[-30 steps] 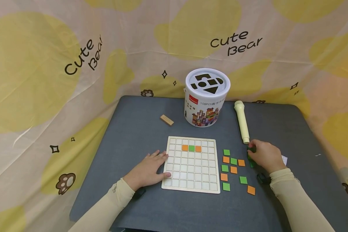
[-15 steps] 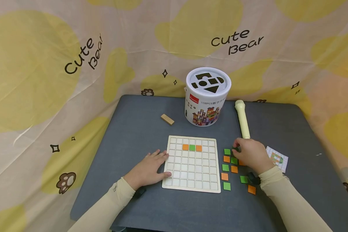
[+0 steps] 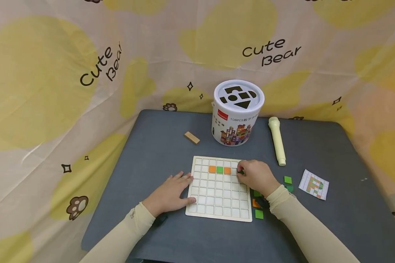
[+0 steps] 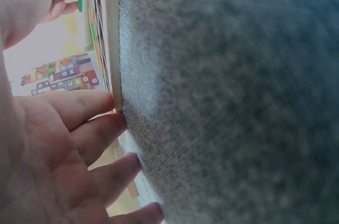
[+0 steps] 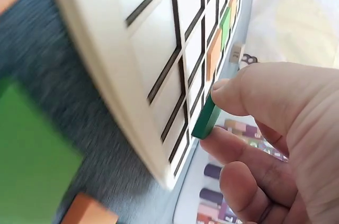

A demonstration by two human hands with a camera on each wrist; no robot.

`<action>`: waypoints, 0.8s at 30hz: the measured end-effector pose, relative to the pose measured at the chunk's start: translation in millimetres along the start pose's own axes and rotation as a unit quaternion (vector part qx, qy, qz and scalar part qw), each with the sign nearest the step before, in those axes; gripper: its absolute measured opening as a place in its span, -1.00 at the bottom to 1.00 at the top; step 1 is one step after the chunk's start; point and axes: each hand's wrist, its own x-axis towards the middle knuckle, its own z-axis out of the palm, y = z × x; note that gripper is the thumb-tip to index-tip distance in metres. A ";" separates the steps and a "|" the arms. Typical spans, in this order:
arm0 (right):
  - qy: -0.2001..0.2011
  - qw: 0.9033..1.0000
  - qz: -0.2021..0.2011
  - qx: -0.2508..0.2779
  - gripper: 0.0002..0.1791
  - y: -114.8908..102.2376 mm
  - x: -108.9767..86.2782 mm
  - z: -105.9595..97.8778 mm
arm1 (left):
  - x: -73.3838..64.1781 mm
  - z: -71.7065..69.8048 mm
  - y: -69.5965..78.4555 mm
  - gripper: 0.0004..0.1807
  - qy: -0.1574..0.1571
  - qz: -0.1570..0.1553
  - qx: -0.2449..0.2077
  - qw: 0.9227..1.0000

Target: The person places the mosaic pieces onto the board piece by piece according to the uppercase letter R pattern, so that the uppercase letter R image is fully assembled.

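Note:
A pale wooden grid board (image 3: 218, 215) lies on the table, with an orange tile (image 3: 212, 169), a green tile (image 3: 219, 170) and a second orange tile (image 3: 227, 171) set in its upper part. My right hand (image 3: 258, 177) pinches a dark green tile (image 5: 205, 118) between thumb and fingertip, close over the board's upper right cells. Part of the board's right edge is hidden by this hand. My left hand (image 3: 168, 193) lies with spread fingers against the board's left edge; in the left wrist view its fingertips (image 4: 119, 121) meet the rim.
Green tiles (image 3: 259, 214) and orange ones lie right of the board, partly covered by my right arm. A patterned card (image 3: 314, 184) is farther right. Behind stand a white bucket (image 3: 235, 128), a cream microphone-shaped stick (image 3: 277, 142) and a small wooden block (image 3: 192, 137).
My right hand has picked up the dark green tile at the right and carried it left to over the board, uncovering the card. The left hand stays at the board's edge.

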 end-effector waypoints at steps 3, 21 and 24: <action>0.004 1.000 -0.008 -0.002 -0.80 -3.3 4.8 4.7 | 0.5 1.2 -0.5 -0.04 0.001 0.000 0.001 1.000; 0.012 1.000 -0.018 -0.014 -0.83 -6.1 10.7 17.2 | 2.3 3.1 -1.7 -0.04 -0.005 0.001 0.004 1.000; 0.014 1.000 -0.020 -0.019 -0.84 -6.4 12.4 17.6 | 2.3 3.0 -2.8 -0.04 -0.002 0.003 0.002 1.000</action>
